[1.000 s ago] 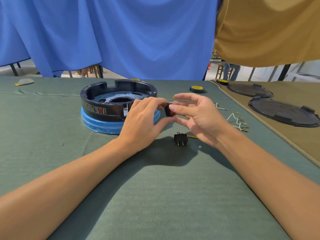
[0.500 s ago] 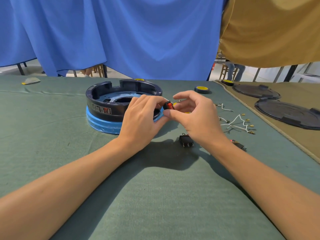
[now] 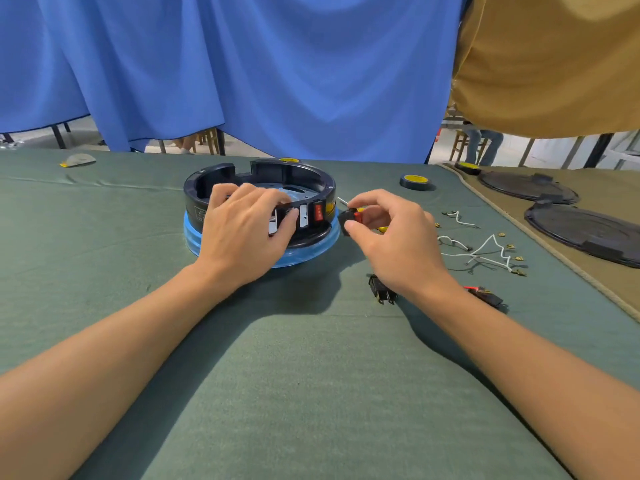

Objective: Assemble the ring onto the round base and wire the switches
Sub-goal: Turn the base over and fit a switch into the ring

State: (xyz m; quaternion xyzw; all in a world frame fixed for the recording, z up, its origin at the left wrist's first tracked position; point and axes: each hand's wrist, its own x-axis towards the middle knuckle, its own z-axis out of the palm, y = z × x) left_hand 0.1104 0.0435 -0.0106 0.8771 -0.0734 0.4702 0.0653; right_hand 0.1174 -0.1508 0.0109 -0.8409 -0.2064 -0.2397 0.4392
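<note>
While the left hand (image 3: 242, 233) grips the black ring (image 3: 277, 171) by its near wall, atop the blue base (image 3: 311, 252), the right hand (image 3: 398, 244) pinches a switch (image 3: 349, 219) just beside the ring's right edge. Bare cloth (image 3: 311, 393) lies nearer; the ring's label (image 3: 200, 213) is unreadable.

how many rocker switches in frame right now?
4. Mounted switch in the black ring; held switch pinched by the right hand; loose switch on the cloth left of that wrist; another switch right of it. Left hand may hide more.
</note>
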